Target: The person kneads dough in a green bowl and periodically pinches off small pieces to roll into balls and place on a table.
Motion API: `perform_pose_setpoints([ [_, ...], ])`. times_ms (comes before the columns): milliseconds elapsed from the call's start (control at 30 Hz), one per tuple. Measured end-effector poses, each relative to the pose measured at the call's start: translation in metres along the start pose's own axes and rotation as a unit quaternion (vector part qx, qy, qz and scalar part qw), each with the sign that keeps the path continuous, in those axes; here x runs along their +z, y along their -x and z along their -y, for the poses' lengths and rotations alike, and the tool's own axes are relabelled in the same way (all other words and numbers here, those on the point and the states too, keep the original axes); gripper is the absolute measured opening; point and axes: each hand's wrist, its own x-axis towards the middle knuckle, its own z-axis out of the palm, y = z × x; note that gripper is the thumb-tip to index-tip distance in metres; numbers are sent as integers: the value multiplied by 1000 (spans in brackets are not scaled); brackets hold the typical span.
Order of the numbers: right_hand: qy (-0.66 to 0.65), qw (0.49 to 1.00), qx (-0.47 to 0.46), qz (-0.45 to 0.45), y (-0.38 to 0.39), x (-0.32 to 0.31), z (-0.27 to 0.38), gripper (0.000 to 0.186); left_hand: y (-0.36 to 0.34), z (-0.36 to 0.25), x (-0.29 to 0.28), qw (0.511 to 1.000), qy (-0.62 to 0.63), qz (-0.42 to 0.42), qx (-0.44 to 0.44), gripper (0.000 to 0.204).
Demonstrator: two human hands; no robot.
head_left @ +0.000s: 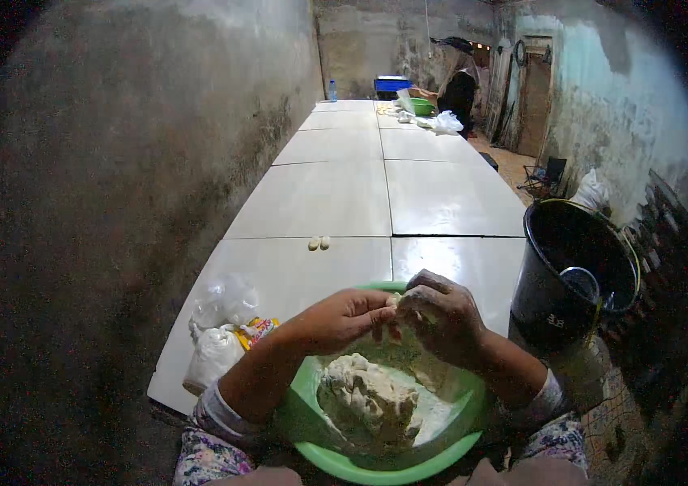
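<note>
A large mass of dough (pixel 364 397) with loose flour around it lies in a green basin (pixel 356 470) close to my body. Over the basin's far rim, my left hand (pixel 352 317) and my right hand (pixel 443 314) meet, their fingers closed on a small pale piece of dough (pixel 394 300). Only a bit of that piece shows between the fingertips. Flour coats the fingers of my right hand. Farther up the table, two small shaped dough pieces (pixel 319 243) sit side by side.
Left of the basin stand a bag of white powder (pixel 214 356), clear plastic (pixel 226 301) and a yellow-red packet (pixel 256 330). A black bucket (pixel 534 300) stands right of the long white-tiled table (pixel 311 198). At its far end a person (pixel 457 93) is beside another green basin (pixel 422 106).
</note>
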Motion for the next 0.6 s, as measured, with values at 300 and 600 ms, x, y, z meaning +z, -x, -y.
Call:
perform_pose_setpoints([
  [300, -32, 998, 1, 50, 6, 3, -11, 10, -1, 7, 3, 996, 43, -49, 63, 36],
  [600, 8, 997, 78, -2, 1, -1, 10, 23, 6, -2, 5, 990, -57, -19, 129, 32],
])
